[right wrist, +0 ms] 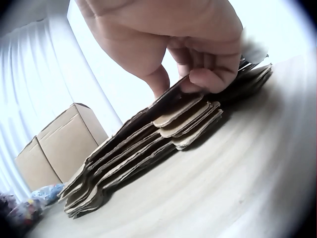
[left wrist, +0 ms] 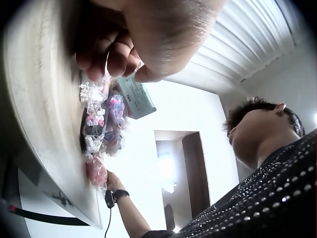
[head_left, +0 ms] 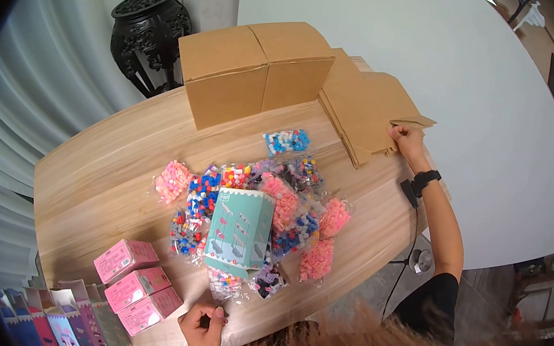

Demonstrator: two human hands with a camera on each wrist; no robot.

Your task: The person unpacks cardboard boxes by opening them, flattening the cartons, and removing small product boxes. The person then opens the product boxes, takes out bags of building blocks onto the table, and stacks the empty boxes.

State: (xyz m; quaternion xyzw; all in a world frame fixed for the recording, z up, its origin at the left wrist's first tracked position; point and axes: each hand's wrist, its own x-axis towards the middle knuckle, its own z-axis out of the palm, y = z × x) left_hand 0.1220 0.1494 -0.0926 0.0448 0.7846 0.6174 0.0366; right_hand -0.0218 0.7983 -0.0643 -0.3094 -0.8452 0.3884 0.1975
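At the table's right edge, my right hand (head_left: 408,145) pinches the edge of the top sheet in a stack of flat cardboard (head_left: 367,105). The right wrist view shows thumb and curled fingers of the hand (right wrist: 173,54) on that edge, above several layers of folded cardboard (right wrist: 143,144). My left hand (head_left: 203,329) rests at the near table edge beside the pink boxes (head_left: 138,307), its fingers loosely curled and holding nothing. In the left wrist view the hand (left wrist: 143,44) hangs over the tabletop near the bagged pieces (left wrist: 96,119).
A teal box (head_left: 240,230) lies on several bags of coloured pieces (head_left: 203,195) mid-table. An upright cardboard box (head_left: 254,75) stands at the back. Opened printed boxes (head_left: 62,319) line the lower left corner. A black carved stool (head_left: 149,35) stands behind the table.
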